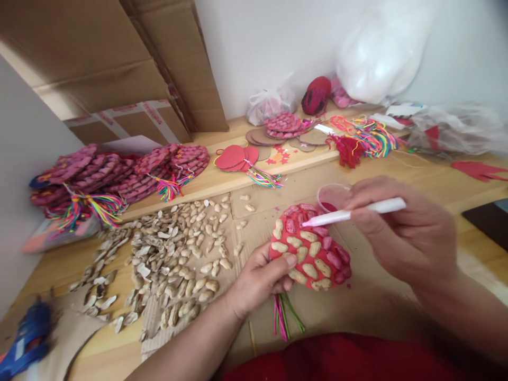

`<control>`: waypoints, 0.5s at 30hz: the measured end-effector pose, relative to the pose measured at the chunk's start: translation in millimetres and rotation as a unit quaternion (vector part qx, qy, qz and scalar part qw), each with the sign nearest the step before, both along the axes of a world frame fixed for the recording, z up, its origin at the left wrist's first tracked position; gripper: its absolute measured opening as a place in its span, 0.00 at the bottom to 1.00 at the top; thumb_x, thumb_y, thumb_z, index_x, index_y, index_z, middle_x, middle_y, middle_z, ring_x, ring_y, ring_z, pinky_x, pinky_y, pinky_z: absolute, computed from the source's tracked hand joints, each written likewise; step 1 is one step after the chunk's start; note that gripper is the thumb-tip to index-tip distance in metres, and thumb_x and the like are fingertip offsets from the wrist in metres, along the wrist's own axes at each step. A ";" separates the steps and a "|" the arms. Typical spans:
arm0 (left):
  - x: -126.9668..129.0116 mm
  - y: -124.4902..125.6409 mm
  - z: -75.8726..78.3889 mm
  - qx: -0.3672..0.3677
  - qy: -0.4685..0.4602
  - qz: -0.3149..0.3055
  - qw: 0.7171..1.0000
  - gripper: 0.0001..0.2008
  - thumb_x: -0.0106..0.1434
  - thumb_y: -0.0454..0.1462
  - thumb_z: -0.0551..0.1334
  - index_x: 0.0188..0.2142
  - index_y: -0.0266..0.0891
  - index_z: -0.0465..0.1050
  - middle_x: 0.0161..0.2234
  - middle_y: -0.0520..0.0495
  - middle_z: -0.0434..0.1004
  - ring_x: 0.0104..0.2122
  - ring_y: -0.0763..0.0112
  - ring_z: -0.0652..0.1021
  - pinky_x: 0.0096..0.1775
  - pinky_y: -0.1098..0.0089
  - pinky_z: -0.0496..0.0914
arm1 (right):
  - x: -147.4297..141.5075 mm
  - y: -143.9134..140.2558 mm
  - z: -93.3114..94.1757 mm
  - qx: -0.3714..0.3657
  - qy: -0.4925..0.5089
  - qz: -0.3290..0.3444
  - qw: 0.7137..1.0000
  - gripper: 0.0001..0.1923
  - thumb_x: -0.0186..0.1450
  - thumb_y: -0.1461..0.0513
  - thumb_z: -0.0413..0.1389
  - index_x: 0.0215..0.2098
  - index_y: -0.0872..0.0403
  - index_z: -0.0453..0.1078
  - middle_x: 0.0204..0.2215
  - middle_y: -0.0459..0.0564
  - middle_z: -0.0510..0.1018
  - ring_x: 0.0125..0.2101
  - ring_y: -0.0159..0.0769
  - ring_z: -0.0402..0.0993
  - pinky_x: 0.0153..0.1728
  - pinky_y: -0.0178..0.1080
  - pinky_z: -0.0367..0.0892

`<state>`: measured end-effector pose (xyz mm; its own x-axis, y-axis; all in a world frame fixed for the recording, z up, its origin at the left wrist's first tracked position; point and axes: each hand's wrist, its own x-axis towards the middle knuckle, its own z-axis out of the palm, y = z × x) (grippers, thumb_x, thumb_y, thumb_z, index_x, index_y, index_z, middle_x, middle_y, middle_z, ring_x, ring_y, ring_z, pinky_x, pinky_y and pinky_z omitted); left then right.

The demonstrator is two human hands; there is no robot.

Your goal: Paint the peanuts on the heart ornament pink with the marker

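My left hand (pixel 268 272) grips the lower left edge of a round red disc (pixel 286 247) covered with peanut shells, thumb on top. Shells on its upper and right parts are pink; those at the left and bottom are bare tan. Pink and green cords (pixel 283 317) hang below it. Pinched in my right hand (pixel 405 233) is a white paint pen (pixel 357 212), its pink tip at a shell near the disc's top. Just behind the pen is a small clear cup (pixel 332 197) with dark pink stuff inside, by my right fingers; whether they hold it too, I cannot tell.
Loose peanut shells (pixel 178 264) spread over cardboard at the left. A blue glue gun (pixel 29 338) lies front left. Stacked pink discs (pixel 91 172), red discs (pixel 237 157), tassels (pixel 369 137) and a yarn ball (pixel 316 95) line the raised board (pixel 309 165) behind.
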<state>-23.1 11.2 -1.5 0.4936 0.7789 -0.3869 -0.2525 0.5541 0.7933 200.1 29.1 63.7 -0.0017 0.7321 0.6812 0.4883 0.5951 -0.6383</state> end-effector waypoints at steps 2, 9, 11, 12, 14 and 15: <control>-1.0 0.9 -0.6 -0.018 -0.016 -0.001 1.000 0.20 0.55 0.48 0.75 0.34 0.36 0.75 0.24 0.52 0.76 0.17 0.82 0.70 0.17 0.80 0.51 | -3.4 -1.8 -3.5 -0.022 -0.009 0.053 0.998 0.06 0.66 0.65 0.60 0.39 0.47 0.74 0.33 0.44 0.78 0.40 0.37 0.77 0.45 0.44 0.72; -2.9 1.9 -0.6 -0.059 -0.051 0.006 0.997 0.17 0.53 0.43 0.75 0.34 0.35 0.76 0.24 0.52 0.77 0.16 0.81 0.71 0.16 0.80 0.47 | -0.8 0.0 -12.0 -0.042 0.003 0.069 0.997 0.07 0.66 0.64 0.60 0.41 0.47 0.75 0.34 0.45 0.78 0.43 0.40 0.77 0.51 0.48 0.71; -2.9 2.0 0.2 -0.063 -0.052 0.006 0.997 0.16 0.52 0.43 0.75 0.34 0.35 0.76 0.23 0.52 0.77 0.15 0.81 0.71 0.16 0.80 0.47 | -0.6 0.7 -13.2 -0.044 -0.012 0.062 0.997 0.07 0.66 0.64 0.60 0.41 0.47 0.75 0.35 0.45 0.78 0.43 0.40 0.76 0.51 0.48 0.70; -2.9 2.2 0.5 -0.066 -0.052 0.008 0.996 0.16 0.52 0.43 0.75 0.34 0.35 0.76 0.23 0.52 0.77 0.15 0.81 0.70 0.16 0.80 0.47 | -0.7 1.1 -13.9 -0.045 -0.016 0.057 0.997 0.07 0.66 0.64 0.60 0.42 0.46 0.75 0.35 0.45 0.78 0.43 0.40 0.77 0.51 0.47 0.70; -2.9 2.7 0.9 -0.069 -0.053 0.009 0.996 0.16 0.51 0.42 0.75 0.33 0.35 0.76 0.22 0.53 0.76 0.15 0.82 0.70 0.16 0.80 0.47 | -0.9 1.9 -15.1 -0.044 -0.010 0.047 0.998 0.07 0.66 0.64 0.61 0.42 0.47 0.75 0.36 0.46 0.78 0.43 0.40 0.77 0.50 0.47 0.71; -2.9 3.1 1.0 -0.069 -0.053 0.009 0.996 0.16 0.51 0.42 0.75 0.33 0.35 0.76 0.22 0.53 0.76 0.15 0.81 0.70 0.16 0.80 0.47 | -1.1 2.3 -15.6 -0.042 -0.001 0.045 0.998 0.07 0.65 0.64 0.61 0.42 0.47 0.74 0.36 0.46 0.78 0.43 0.40 0.78 0.50 0.48 0.71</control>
<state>-26.0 14.3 -0.5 0.5237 0.7314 -0.4367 -0.3425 0.6502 0.6782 199.1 31.4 48.1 -0.0707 0.7832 0.6177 0.4364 0.5811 -0.6869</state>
